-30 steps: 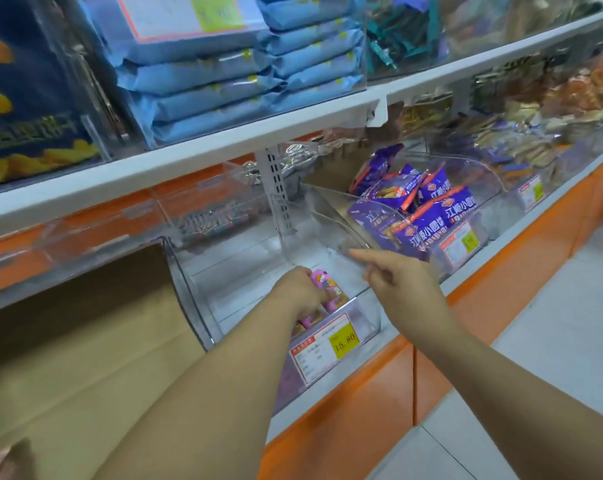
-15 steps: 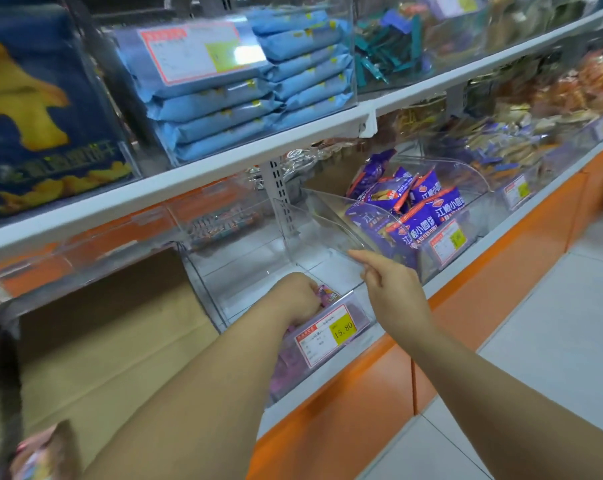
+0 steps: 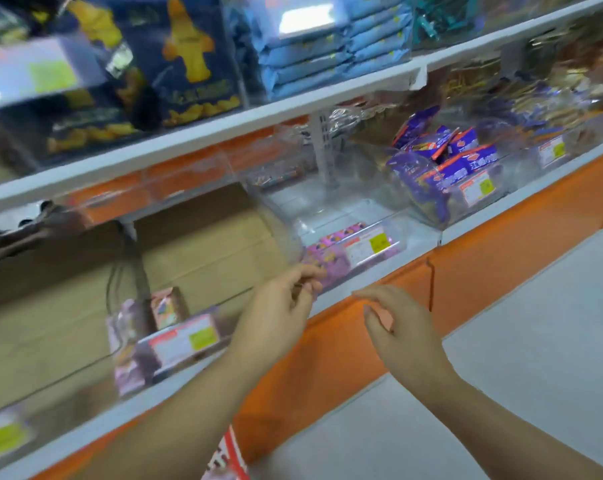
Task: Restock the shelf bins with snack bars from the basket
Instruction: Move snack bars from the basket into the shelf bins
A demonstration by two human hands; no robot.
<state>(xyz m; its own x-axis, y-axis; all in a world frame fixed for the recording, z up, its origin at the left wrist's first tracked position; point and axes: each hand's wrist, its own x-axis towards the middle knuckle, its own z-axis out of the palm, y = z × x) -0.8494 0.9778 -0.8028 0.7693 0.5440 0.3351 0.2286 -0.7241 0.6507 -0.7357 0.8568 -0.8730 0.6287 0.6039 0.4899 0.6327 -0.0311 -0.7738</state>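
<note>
Pink snack bars [image 3: 329,244] lie flat at the clear bin's [image 3: 331,207] front

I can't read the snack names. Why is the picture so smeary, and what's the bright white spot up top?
Head view: motion blur smears everything, worst at the left, so print on the dark blue bags and price tags is unreadable; head view again: the white spot is glare on the clear bin front over the light blue packs.

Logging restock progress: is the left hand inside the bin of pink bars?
No: the left hand is outside the bin, in front of its front wall, with the pink bars lying inside.
</note>
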